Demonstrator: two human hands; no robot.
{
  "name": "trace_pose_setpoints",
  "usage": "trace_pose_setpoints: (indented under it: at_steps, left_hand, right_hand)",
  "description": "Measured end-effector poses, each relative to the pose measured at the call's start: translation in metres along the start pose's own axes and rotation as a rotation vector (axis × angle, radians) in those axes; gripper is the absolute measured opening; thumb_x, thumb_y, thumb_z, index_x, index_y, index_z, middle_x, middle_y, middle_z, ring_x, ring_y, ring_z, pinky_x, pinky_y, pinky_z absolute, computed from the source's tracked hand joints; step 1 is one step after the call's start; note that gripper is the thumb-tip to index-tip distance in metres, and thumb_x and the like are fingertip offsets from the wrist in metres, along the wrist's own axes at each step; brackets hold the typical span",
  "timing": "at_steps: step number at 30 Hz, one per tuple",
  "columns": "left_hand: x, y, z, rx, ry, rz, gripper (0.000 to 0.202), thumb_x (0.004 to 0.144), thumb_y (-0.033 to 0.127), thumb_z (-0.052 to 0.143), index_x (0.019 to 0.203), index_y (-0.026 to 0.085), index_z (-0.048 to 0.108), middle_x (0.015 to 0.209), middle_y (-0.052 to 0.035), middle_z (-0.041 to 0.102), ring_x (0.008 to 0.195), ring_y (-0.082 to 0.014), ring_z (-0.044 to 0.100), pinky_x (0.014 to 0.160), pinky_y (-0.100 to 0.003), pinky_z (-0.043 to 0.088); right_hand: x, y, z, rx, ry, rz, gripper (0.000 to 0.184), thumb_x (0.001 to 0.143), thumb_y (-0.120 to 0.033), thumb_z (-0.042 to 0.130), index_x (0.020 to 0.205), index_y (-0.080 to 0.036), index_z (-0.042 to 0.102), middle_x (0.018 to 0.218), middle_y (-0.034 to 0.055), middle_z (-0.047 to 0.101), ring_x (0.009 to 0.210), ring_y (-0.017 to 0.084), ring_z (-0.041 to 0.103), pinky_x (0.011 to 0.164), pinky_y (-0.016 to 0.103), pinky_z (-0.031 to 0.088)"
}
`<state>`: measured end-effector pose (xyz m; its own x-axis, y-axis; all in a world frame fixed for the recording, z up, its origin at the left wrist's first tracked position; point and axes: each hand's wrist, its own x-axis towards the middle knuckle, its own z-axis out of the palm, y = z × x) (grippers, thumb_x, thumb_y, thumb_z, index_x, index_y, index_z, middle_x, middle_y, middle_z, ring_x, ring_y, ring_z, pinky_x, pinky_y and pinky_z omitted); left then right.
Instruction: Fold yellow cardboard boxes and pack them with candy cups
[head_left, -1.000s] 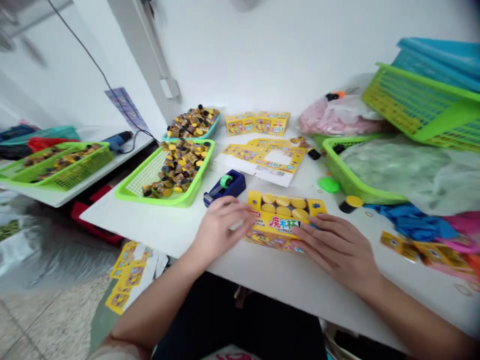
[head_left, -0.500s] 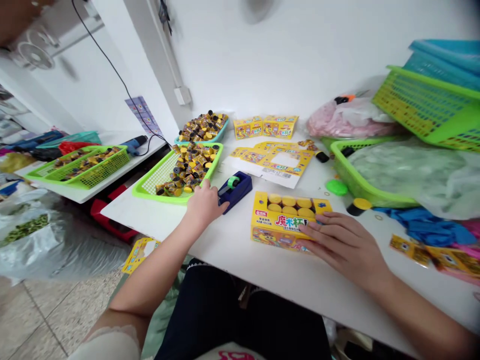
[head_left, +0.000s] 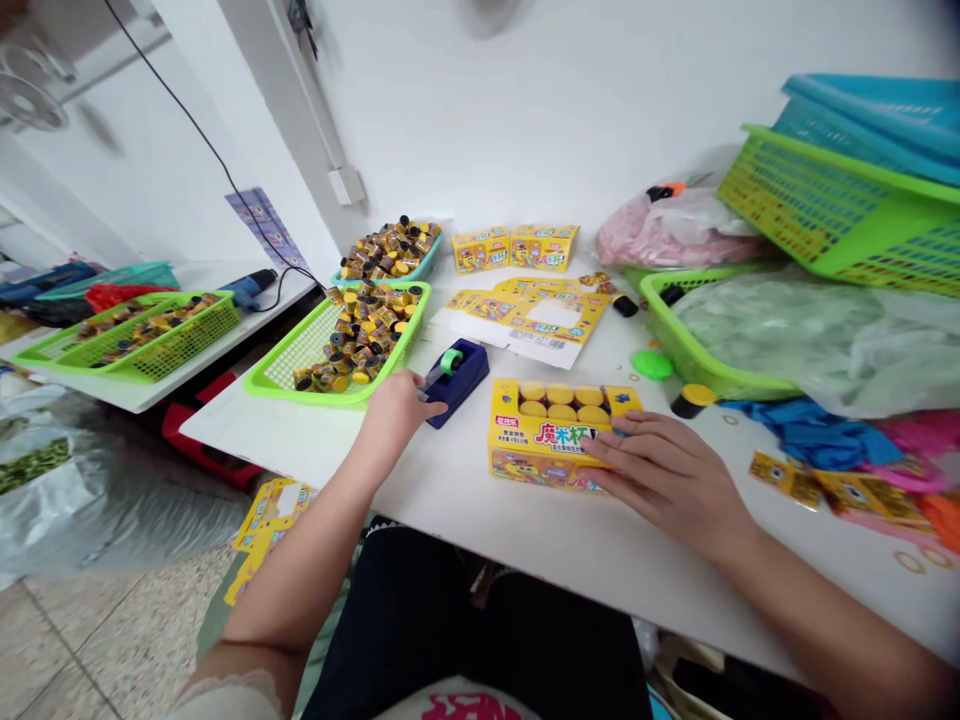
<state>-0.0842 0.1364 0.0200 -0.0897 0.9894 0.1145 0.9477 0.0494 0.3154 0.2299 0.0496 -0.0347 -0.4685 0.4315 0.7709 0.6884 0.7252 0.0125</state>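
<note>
My left hand point(head_left: 397, 408) is at the front-left end of a dark blue tape dispenser point(head_left: 466, 375) with a green-cored roll. Its fingers are pinched together on a clear strip of tape point(head_left: 433, 376) by the cutting end. Lying over the right end of a yellow printed box point(head_left: 517, 463) is my right hand point(head_left: 667, 475), fingers stretched along the front panel and top edge. Yellow round caps point(head_left: 561, 394) fill the box's cut-out window. The right thumb is not clearly visible.
Green basket point(head_left: 270, 385) of small yellow-brown tubs stands left; a teal basket point(head_left: 426, 262) behind. Flat cartons point(head_left: 517, 315) and two assembled boxes point(head_left: 544, 248) lie further back. At right are a bagged green basket point(head_left: 720, 380), a black-and-yellow tub point(head_left: 691, 401) and stacked baskets point(head_left: 832, 220).
The view has shifted slightly, so most things appear further left. My left hand remains at the tape dispenser and my right hand on the box, with little visible movement relative to them.
</note>
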Motion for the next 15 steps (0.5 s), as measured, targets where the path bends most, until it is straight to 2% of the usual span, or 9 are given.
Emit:
trace_pose_setpoints:
  at_steps: [4, 8, 11, 15]
  left_hand:
    - [-0.004, -0.008, 0.001, -0.214, 0.037, -0.029, 0.041, 0.06, 0.031, 0.083, 0.092, 0.015, 0.063, 0.089, -0.0099, 0.067, 0.093, -0.0308, 0.064, 0.082, -0.038, 0.048]
    - [-0.007, -0.014, 0.006, -0.554, -0.004, -0.09, 0.029, 0.075, 0.045, 0.07, 0.075, 0.018, 0.06, 0.068, -0.0016, 0.06, 0.069, -0.0208, 0.064, 0.071, -0.034, 0.053]
    - [-0.008, -0.018, 0.011, -0.827, -0.014, -0.166, 0.03, 0.08, 0.043, 0.065, 0.069, 0.017, 0.056, 0.062, 0.0025, 0.052, 0.059, -0.013, 0.058, 0.068, -0.03, 0.056]
    - [-0.011, -0.021, 0.016, -1.118, -0.038, -0.243, 0.028, 0.076, 0.036, 0.07, 0.065, 0.016, 0.054, 0.056, 0.0065, 0.043, 0.053, -0.0072, 0.049, 0.077, -0.031, 0.059]
  right_hand:
    - [0.003, -0.001, 0.0, 0.019, 0.007, 0.009, 0.034, 0.081, -0.021, 0.074, 0.114, -0.027, 0.067, 0.086, -0.0015, 0.074, 0.091, 0.019, 0.068, 0.087, 0.039, 0.058]
    - [0.005, -0.001, 0.0, 0.012, 0.002, -0.007, 0.032, 0.081, -0.02, 0.074, 0.112, -0.024, 0.068, 0.086, -0.0004, 0.074, 0.089, 0.019, 0.069, 0.084, 0.039, 0.059]
    - [0.005, 0.0, 0.0, 0.007, -0.001, -0.016, 0.032, 0.08, -0.021, 0.075, 0.111, -0.024, 0.067, 0.085, 0.0003, 0.073, 0.088, 0.02, 0.068, 0.084, 0.04, 0.059]
    - [0.004, 0.0, -0.001, 0.023, 0.002, -0.009, 0.034, 0.079, -0.021, 0.076, 0.112, -0.024, 0.067, 0.084, 0.0004, 0.071, 0.091, 0.02, 0.067, 0.085, 0.04, 0.058]
